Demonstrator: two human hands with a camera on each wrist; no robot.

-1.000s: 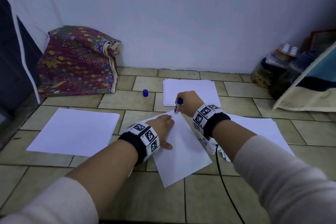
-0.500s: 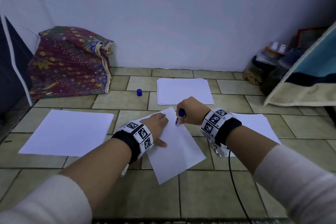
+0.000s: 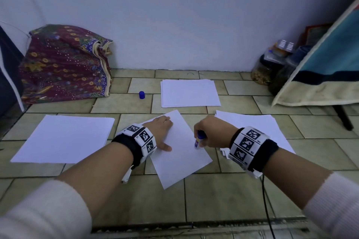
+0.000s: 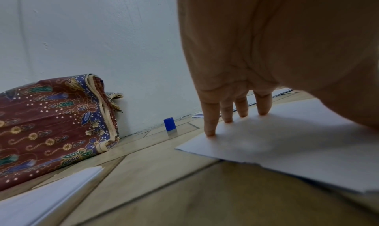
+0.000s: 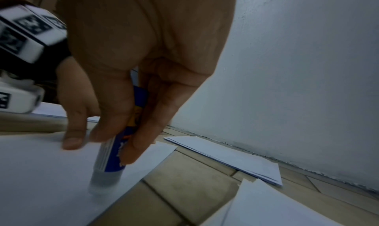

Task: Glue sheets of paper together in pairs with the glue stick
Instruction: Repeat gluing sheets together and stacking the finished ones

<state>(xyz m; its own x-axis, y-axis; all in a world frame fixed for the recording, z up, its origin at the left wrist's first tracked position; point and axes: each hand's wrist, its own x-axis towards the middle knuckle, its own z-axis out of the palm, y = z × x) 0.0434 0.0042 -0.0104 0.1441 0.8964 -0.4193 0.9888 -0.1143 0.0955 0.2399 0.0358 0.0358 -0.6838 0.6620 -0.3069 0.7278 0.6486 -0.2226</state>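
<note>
A white sheet [image 3: 180, 153] lies askew on the tiled floor in front of me. My left hand [image 3: 162, 133] presses flat on its left part with straight fingers [image 4: 242, 109]. My right hand [image 3: 211, 134] grips a blue glue stick [image 3: 199, 139], tip down on the sheet near its right edge. The right wrist view has the glue stick [image 5: 115, 158] pinched between thumb and fingers, its white tip touching the sheet [image 5: 41, 172]. The blue cap [image 3: 142, 95] stands on the floor, far from both hands.
Paper stacks lie at the left [image 3: 66, 137], at the back centre [image 3: 189, 93] and at the right [image 3: 258, 126]. A folded patterned cloth [image 3: 64, 66] sits against the wall at left. Jars [image 3: 272, 68] and a leaning cushion [image 3: 326, 72] stand at right.
My right hand has drawn the glue stick from the sheet's far corner down along its right edge toward me. My left hand has stayed pressed on the sheet.
</note>
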